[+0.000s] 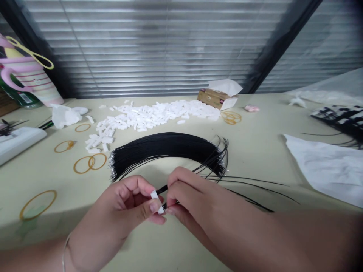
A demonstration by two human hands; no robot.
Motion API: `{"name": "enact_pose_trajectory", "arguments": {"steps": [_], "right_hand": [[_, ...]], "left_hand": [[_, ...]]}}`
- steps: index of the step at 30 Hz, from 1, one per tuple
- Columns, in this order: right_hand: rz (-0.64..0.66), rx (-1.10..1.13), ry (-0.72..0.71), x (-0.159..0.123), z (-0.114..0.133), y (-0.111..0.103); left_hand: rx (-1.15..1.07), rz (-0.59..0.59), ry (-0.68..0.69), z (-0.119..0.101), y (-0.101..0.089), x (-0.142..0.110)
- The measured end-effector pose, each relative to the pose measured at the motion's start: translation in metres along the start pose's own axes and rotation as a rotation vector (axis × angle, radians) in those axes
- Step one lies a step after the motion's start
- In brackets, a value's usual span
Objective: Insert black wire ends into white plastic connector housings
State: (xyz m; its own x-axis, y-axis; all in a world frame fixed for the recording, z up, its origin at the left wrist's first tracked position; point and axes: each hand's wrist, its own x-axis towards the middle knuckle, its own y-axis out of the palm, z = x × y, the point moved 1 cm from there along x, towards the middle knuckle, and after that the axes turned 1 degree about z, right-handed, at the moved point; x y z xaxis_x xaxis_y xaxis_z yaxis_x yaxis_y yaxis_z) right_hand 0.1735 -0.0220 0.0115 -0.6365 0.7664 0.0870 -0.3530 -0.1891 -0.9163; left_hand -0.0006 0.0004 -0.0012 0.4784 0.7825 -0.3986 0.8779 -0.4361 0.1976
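Observation:
My left hand (124,211) pinches a small white plastic connector (155,196) between thumb and fingers, low in the middle of the view. Touching it from the right, my right hand (184,192) is closed on thin black wires (170,204) that run into the connector. Just behind both hands a thick bundle of black wires (167,149) lies in an arc on the pale table (255,151). Farther back sits a heap of white connectors (153,115).
Several yellow rubber bands (89,163) lie on the left, more rubber bands (231,118) at the back. A tissue box (217,97) stands behind the heap. White paper (323,166) covers the right. A pink cup (31,79) and white tray (17,141) are far left.

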Motion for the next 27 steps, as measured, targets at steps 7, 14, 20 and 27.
{"name": "enact_pose_trajectory", "arguments": {"steps": [7,14,20,27], "right_hand": [[-0.102,0.095,0.041,0.005,0.006,-0.010],[-0.111,0.051,0.063,-0.003,0.004,-0.018],[-0.142,0.057,0.116,0.000,0.006,-0.018],[-0.042,0.005,0.104,-0.003,0.006,-0.019]], "left_hand": [[-0.004,-0.009,0.018,0.001,0.000,0.002],[-0.026,-0.038,0.023,0.001,0.000,0.001],[-0.026,-0.023,0.053,0.000,0.002,0.000],[-0.046,-0.007,0.041,-0.001,0.001,0.002]]}}
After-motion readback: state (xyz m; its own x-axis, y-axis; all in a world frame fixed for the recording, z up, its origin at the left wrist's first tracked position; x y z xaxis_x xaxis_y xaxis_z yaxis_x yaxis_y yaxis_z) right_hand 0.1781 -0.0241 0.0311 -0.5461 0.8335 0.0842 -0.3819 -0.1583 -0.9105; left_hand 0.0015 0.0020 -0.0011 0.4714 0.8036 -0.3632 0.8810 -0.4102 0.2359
